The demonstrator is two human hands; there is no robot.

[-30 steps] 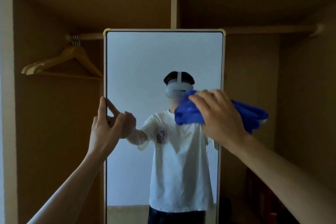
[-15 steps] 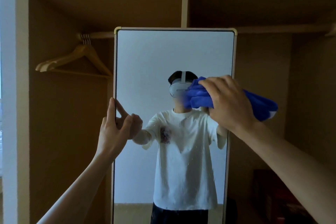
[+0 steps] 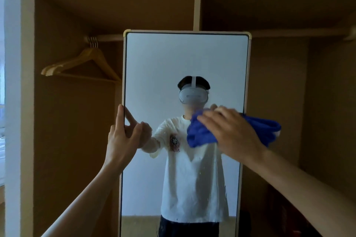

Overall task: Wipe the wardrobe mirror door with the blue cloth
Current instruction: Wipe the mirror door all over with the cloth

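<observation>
The tall mirror door (image 3: 185,59) with its pale frame stands in the middle of the open wardrobe. My left hand (image 3: 123,136) grips the mirror's left edge at mid height, index finger pointing up along the frame. The bunched blue cloth (image 3: 200,134) lies against the right half of the glass, at the chest of the reflected person. My right hand (image 3: 231,132) holds it there, fingers curled over it. One end of the cloth sticks out past the mirror's right edge. Small specks show on the lower glass.
Several wooden hangers (image 3: 81,63) hang on the rail at the left, close to the mirror's upper left. The rail (image 3: 289,33) runs on behind the mirror to the right. A white post (image 3: 19,102) borders the wardrobe at the left. Dark things (image 3: 279,208) sit low at the right.
My right hand has slid the cloth down the glass, from the height of the reflected headset to the chest. The left hand keeps its hold on the edge.
</observation>
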